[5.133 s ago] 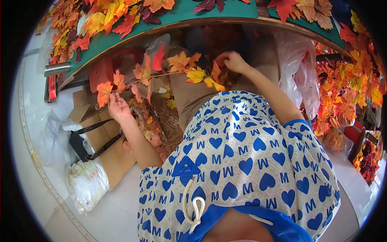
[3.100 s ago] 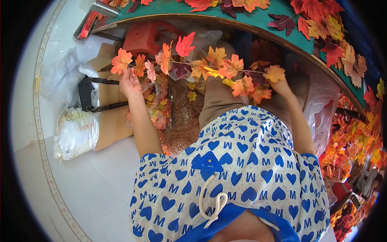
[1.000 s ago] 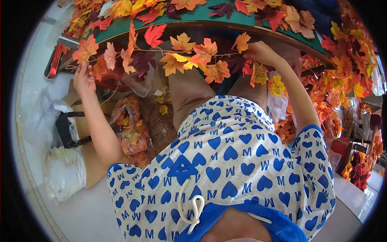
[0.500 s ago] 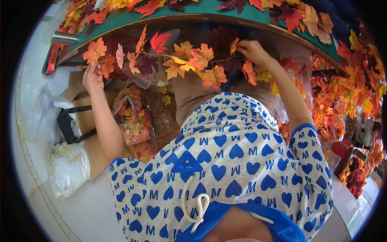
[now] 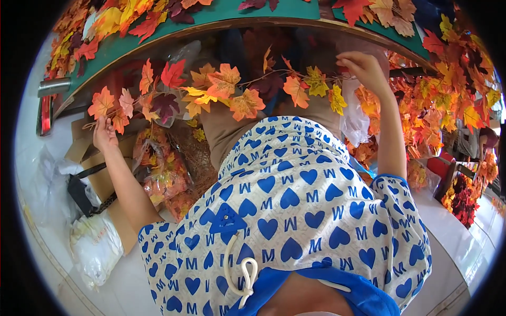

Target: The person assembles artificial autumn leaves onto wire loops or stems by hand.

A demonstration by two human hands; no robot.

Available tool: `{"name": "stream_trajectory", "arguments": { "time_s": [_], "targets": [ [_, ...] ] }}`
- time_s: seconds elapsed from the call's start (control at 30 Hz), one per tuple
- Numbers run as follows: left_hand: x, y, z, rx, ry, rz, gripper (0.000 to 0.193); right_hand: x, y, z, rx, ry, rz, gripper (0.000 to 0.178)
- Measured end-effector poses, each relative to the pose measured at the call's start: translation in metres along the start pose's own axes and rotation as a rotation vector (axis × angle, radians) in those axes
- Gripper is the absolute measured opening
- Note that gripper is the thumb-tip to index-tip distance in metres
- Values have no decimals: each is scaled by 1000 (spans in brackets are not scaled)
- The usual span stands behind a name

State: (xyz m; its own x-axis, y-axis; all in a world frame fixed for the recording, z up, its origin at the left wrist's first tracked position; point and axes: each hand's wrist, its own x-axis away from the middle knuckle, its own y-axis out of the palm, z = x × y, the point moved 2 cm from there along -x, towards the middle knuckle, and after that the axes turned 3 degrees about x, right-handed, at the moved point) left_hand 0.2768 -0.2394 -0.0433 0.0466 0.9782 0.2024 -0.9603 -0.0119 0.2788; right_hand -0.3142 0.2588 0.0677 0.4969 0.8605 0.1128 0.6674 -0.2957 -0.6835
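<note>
An artificial maple-leaf garland (image 5: 245, 105) stretches across in front of my lap, below the table edge. Its leaves are orange, red, yellow, dark purple and pale pink, spaced along a thin brown stem. My left hand (image 5: 106, 135) is closed on the garland's left end, just under an orange leaf. At the other end, my right hand (image 5: 363, 69) is raised with its fingers bent together at the stem's end, beyond the yellow leaves. Its exact grip on the thin stem is partly hidden.
A green-topped table (image 5: 211, 17) with loose leaves curves across the far side. More leaf garlands (image 5: 421, 105) hang at the right. At the left stand an open cardboard box (image 5: 87, 150), bagged leaves (image 5: 161, 168) and a white plastic bag (image 5: 96, 247) on the floor.
My right hand has moved right along the garland, off a small orange leaf to the strand's end. The left hand keeps its hold. The whole view has shifted somewhat.
</note>
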Motion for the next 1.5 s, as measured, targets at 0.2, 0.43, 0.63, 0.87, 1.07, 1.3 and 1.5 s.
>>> {"name": "stream_trajectory", "arguments": {
  "time_s": [0.2,0.43,0.63,0.87,1.07,1.3,1.5],
  "targets": [
    [18,24,10,-28,6,42,15,30,32,-30,199,-271,167,23],
    [28,40,36,-22,65,41,13,25,152,-116,-789,-60,-272,80],
    [39,56,41,13,76,-7,9,-11,215,-109,-785,-140,-212,89],
    [47,65,46,24,73,19,10,-2,223,-98,-548,-292,-272,35],
    [51,67,51,13,67,70,10,10,218,-105,-235,-468,-285,31],
    [104,108,59,2,88,-83,7,16,191,-111,-79,-554,-310,30],
    [190,182,69,-291,327,-437,59,10,141,-171,-107,-774,59,14]
  ]
}}
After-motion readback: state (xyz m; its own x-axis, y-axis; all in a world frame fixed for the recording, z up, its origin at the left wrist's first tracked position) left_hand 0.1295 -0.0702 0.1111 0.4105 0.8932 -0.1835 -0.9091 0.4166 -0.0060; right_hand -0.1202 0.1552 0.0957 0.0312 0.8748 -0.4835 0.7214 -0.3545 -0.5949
